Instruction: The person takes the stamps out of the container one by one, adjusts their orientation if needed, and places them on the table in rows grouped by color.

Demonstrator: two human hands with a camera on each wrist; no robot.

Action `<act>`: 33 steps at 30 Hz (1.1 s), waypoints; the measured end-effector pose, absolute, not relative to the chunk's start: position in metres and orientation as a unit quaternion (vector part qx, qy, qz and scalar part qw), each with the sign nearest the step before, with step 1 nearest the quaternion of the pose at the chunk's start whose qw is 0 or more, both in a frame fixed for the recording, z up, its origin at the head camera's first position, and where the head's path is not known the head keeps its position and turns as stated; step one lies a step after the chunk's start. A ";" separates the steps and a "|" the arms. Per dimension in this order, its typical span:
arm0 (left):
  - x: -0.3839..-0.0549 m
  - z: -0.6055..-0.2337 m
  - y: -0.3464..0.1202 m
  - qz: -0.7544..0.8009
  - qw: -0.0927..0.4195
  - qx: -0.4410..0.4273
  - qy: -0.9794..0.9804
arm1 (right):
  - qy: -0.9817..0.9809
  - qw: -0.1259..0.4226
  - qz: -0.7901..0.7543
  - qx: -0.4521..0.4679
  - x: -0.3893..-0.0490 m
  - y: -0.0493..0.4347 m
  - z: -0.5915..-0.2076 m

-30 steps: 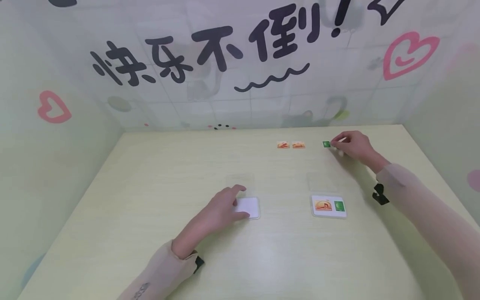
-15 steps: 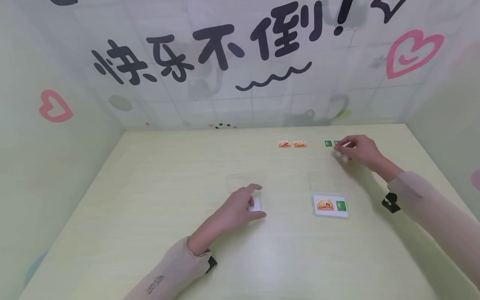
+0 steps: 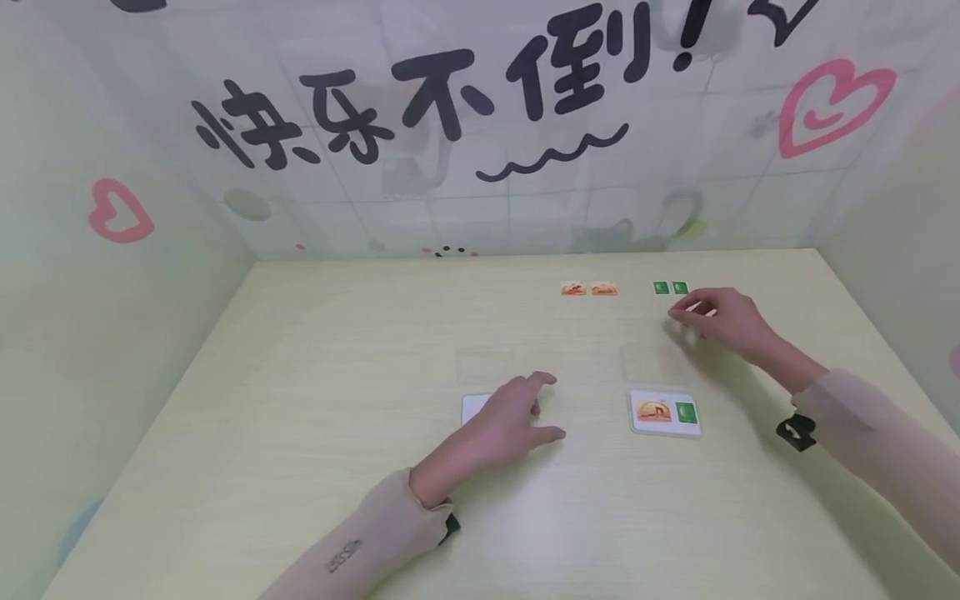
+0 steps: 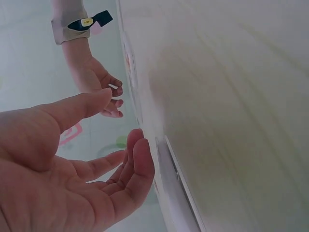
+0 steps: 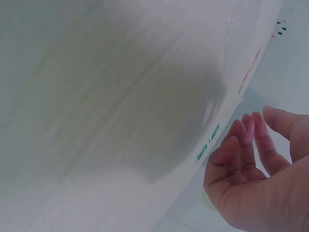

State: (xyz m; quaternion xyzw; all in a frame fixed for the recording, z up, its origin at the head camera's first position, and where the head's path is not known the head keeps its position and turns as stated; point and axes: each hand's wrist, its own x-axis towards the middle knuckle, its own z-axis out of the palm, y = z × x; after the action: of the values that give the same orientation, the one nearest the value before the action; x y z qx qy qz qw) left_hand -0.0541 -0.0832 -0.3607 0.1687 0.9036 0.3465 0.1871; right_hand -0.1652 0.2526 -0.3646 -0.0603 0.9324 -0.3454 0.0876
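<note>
My left hand (image 3: pixel 506 421) hovers above a white card in a clear frame (image 3: pixel 472 407), its thumb and forefinger spread and nothing between them. Most of that card is hidden beneath the hand. At the back right my right hand (image 3: pixel 723 325) is just in front of two small green picture pieces (image 3: pixel 670 287). Its fingers are loosely bent and hold nothing; in the right wrist view a gap shows between thumb and fingertips (image 5: pixel 247 128). To the right of my left hand lies a framed white card (image 3: pixel 663 427) bearing one orange and one green picture.
Two orange picture pieces (image 3: pixel 588 288) lie in a row left of the green ones, near the back wall. Behind each framed card lies a thin clear plastic cover (image 3: pixel 483 364), hard to see on the pale table (image 3: pixel 300 400). Walls (image 3: pixel 375 217) enclose the back and sides.
My right hand has let go of a second green piece, now beside the first, and drawn back toward me. My left hand has moved right, off the white card's right end.
</note>
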 end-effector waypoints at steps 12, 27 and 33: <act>-0.055 -0.354 -0.061 0.332 0.192 0.183 0.905 | 0.936 0.091 -0.331 -0.077 -0.149 0.253 -0.366; -0.063 -0.361 -0.039 0.343 0.220 0.174 0.896 | 0.933 0.099 -0.333 -0.092 -0.126 0.255 -0.365; -0.070 -0.367 -0.031 0.367 0.232 0.168 0.885 | 0.932 0.101 -0.334 -0.096 -0.118 0.254 -0.367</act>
State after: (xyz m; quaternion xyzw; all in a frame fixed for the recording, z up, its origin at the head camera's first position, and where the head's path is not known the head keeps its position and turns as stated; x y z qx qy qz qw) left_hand -0.0698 -0.0313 -0.3672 0.1683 0.8850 0.3671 0.2316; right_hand -0.1183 0.2545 -0.3667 -0.0965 0.9322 -0.3339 0.1013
